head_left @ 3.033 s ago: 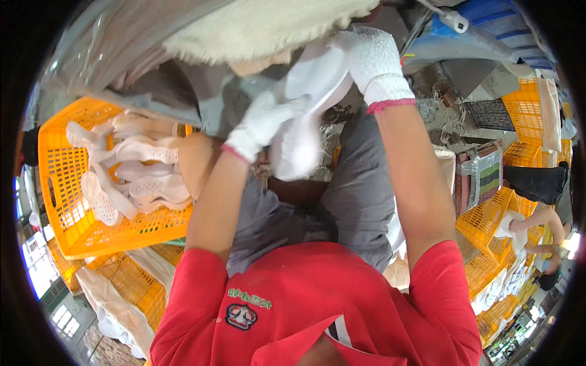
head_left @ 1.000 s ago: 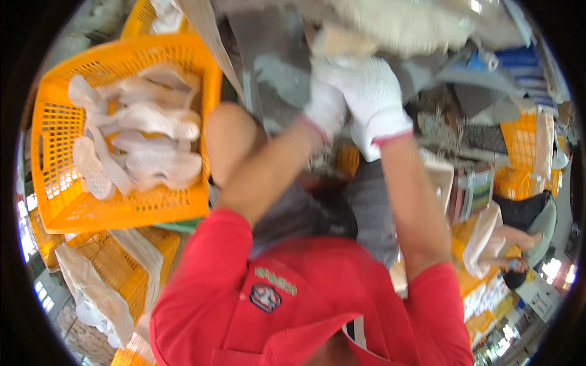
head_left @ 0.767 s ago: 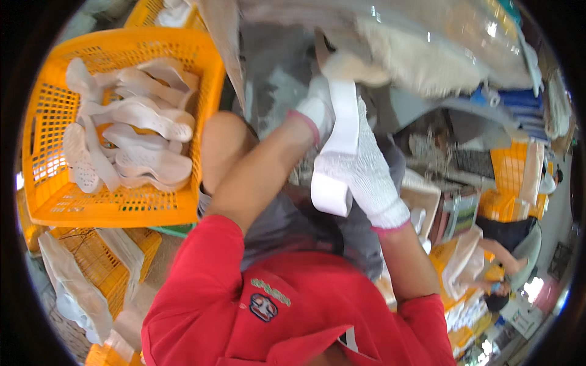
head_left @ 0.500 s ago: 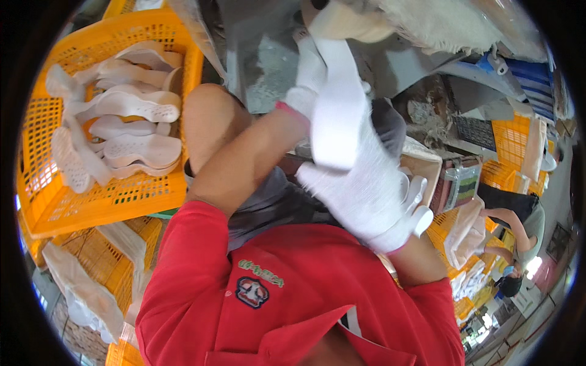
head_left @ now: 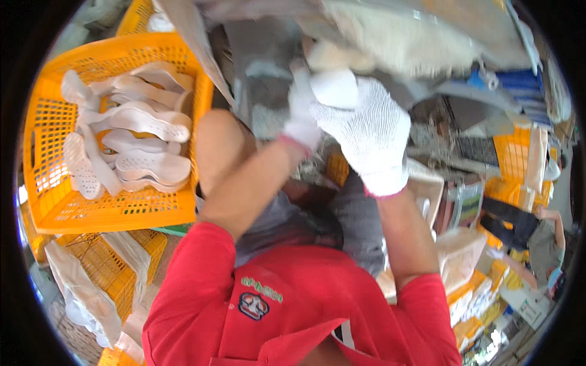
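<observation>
A smooth white shoe sole (head_left: 334, 89) is held between my gloved hands, in front of a pale rounded wheel (head_left: 342, 56) that looks like a buffing wheel. My right hand (head_left: 373, 128), in a ribbed white knit glove, is closed on the sole's near end. My left hand (head_left: 303, 113), also gloved and smeared by motion, grips along its left side; its fingertips are hard to make out. Whether the sole touches the wheel cannot be seen clearly. On my left, an orange crate (head_left: 116, 216) holds several similar white soles (head_left: 152, 122).
Fluffy off-white cloth (head_left: 403, 39) hangs over the grey machine housing ahead. A lined box (head_left: 427, 183) stands by my right knee. More orange crates (head_left: 122, 262) stand at lower left. Another person (head_left: 543, 241) stands far right among crates.
The sole and both hands have moved forward and nearer the wheel. My right hand has swung away from my body. The view has shifted slightly, and the person far right has moved.
</observation>
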Demonstrator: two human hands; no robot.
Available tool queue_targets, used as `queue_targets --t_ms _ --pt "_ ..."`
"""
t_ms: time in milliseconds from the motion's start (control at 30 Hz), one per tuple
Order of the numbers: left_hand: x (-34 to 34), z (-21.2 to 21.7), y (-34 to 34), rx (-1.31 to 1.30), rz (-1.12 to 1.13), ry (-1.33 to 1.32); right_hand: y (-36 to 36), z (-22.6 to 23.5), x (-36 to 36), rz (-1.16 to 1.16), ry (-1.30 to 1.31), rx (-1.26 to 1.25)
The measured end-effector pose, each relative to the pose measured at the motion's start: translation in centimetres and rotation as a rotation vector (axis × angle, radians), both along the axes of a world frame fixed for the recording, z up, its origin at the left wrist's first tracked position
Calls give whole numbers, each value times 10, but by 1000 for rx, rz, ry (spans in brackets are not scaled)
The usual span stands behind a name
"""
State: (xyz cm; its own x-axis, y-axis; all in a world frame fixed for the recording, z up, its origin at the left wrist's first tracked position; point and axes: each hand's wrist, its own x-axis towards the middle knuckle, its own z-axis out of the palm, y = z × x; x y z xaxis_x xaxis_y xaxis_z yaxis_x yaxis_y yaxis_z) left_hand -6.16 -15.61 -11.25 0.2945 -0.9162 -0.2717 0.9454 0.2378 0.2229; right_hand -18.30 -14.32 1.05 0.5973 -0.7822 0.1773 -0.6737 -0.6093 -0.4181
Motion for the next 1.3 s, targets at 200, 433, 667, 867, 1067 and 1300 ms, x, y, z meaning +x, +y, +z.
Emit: queue_targets --t_ms 200,433,667,867,1067,1300 --pt "-12 -36 -4 23 -15 -585 -15 19 23 118 -4 227" --pt "3 -7 -27 -76 -169 -626 0 39 27 205 -208 531" --pt "-13 37 28 254 -92 90 45 13 -69 -137 187 477" --pt "-22 9 7 180 -161 50 46 -22 -133 -194 -310 637" --pt "42 46 49 371 -365 -471 32 4 -69 -247 -161 738" --pt "221 25 190 1186 305 -1526 104 -122 -347 -364 805 213"
